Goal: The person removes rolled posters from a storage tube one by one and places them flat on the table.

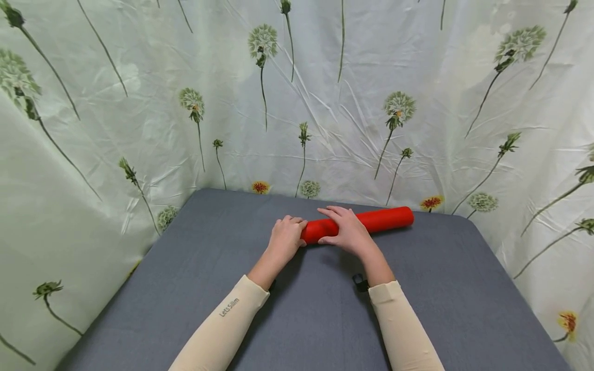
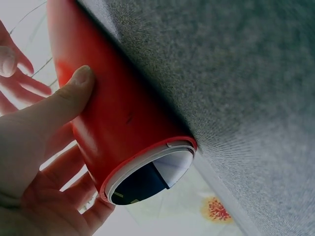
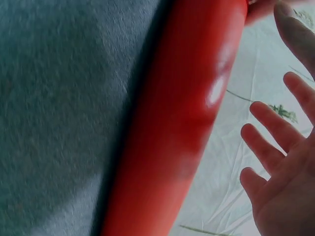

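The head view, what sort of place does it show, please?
Probably an indoor work corner screened off with fabric, though the room beyond is hidden. A flower-printed cloth hangs behind a flat grey surface, and a red roll lies near its far edge.

From my station I have the left arm [image 1: 215,327] and right arm [image 1: 405,330], cream fabric sleeves to the wrists, reaching forward and angling inward. My left grip [image 1: 285,237], a bare hand, curls in a hold, thumb [image 2: 74,96] opposing the fingers. Beside it, my bare-handed right grip [image 1: 349,231] arches loosely, fingers [image 3: 273,125] spread, palm showing at the wrist camera.
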The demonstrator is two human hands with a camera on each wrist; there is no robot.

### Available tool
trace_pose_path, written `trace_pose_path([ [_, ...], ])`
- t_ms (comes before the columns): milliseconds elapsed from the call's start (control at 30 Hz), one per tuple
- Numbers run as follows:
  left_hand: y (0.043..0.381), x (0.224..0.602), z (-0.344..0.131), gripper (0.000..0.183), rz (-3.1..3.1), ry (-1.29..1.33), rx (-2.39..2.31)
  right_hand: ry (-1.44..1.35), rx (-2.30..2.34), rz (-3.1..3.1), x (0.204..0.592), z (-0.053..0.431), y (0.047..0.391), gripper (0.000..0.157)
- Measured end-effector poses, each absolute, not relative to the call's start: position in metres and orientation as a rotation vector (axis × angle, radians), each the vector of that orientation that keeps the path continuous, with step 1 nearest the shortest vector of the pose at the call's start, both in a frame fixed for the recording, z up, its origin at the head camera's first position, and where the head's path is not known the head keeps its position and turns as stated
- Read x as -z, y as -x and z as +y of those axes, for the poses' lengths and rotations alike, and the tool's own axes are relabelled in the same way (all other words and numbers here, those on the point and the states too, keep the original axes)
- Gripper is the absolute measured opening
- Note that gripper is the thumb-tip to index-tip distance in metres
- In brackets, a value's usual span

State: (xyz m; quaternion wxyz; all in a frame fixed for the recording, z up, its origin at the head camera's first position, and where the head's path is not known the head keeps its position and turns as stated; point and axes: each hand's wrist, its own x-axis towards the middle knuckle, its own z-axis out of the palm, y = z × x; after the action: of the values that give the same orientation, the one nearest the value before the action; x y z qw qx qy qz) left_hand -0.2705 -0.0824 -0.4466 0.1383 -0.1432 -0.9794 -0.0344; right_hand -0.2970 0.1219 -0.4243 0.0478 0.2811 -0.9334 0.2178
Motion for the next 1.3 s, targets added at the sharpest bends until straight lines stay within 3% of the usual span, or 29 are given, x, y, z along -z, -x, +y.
trace_pose_path([
  [333, 0.269, 0.447, -0.080, 0.056, -2.831, 0.435, 0.092, -0.850, -0.506, -2.920, 0.436, 0.103, 0.292, 0.076],
  [600, 0.268, 0.446, -0.081, 0.059, -2.848, 0.412, 0.130, -0.761, -0.362, -2.894, 0.441, 0.091, 0.288, 0.061],
  [1000, 0.267, 0.443, -0.081, 0.052, -2.818, 0.441, 0.165, -0.613, -0.319, -2.823, 0.444, 0.081, 0.287, 0.050],
  [1133, 0.268, 0.436, -0.086, 0.060, -2.820, 0.377, 0.178, -0.597, -0.308, -2.829, 0.444, 0.080, 0.287, 0.049],
  [1300, 0.268, 0.418, -0.105, 0.084, -2.913, 0.183, 0.160, -0.606, -0.305, -2.834, 0.443, 0.081, 0.286, 0.050],
])
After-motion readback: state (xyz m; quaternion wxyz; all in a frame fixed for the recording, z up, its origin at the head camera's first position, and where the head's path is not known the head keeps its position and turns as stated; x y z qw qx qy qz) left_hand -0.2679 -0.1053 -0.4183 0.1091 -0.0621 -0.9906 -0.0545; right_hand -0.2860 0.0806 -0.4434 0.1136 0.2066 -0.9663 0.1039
